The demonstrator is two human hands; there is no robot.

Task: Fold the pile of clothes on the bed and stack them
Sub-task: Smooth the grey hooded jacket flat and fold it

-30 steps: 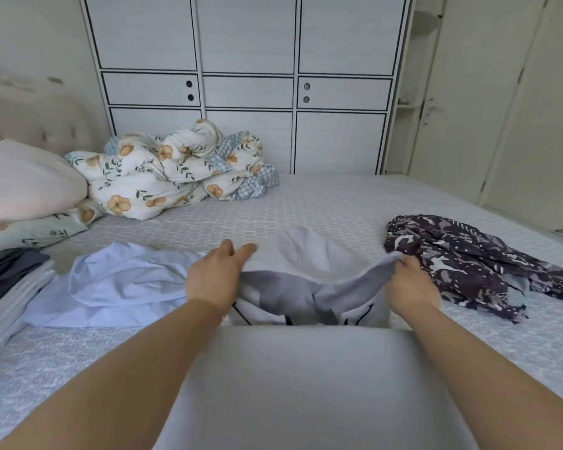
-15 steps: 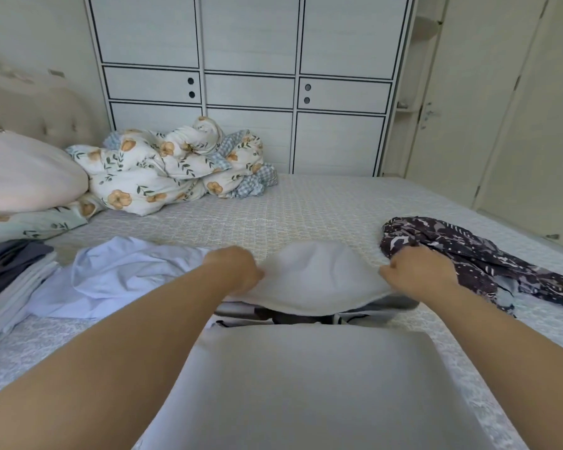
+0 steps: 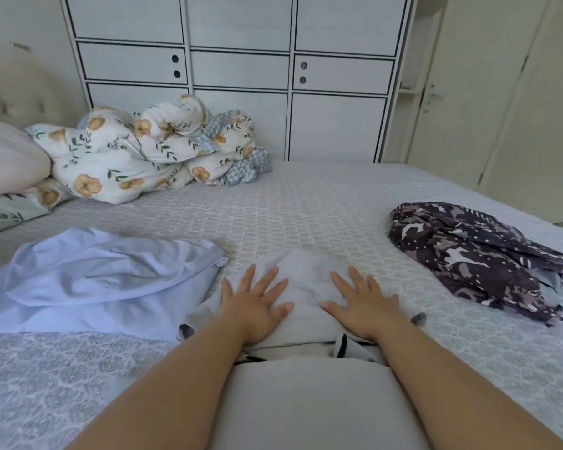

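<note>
Head view
Around the work: a pale blue shirt [image 3: 88, 280] lies rumpled at the left, its near right edge just beside the left hand; a dark purple patterned garment [image 3: 468, 258] lies crumpled at the right, apart from the right hand.
Far left: a bundled floral duvet [image 3: 137, 157] with a blue checked lining sits against the wardrobe side of the bed; a plain pillow [image 3: 4, 157] lies over a floral pillow [image 3: 10, 209] at the left edge.
In the way: both forearms cross the near part of the picture and cover the sides of the grey garment's near fold; a broad grey cloth panel [image 3: 306, 404] fills the near centre between them.
Task's thing: a light grey garment [image 3: 306, 274] lies folded on the bed in the centre, with black-and-white trim showing at its near edge.
Left hand [image 3: 254, 306]: palm down on the garment's left half, fingers straight and spread wide, pressing flat.
Right hand [image 3: 364, 306]: palm down on the garment's right half, fingers straight and spread, pressing flat; the thumbs point towards each other with grey cloth between them.
Surface: a bed [image 3: 306, 206] with a pale, finely patterned cover.
Room: a white panelled wardrobe [image 3: 241, 60] stands beyond the bed; a cream door [image 3: 462, 92] with a handle is at the far right; a tufted headboard [image 3: 20, 92] is at the far left.
</note>
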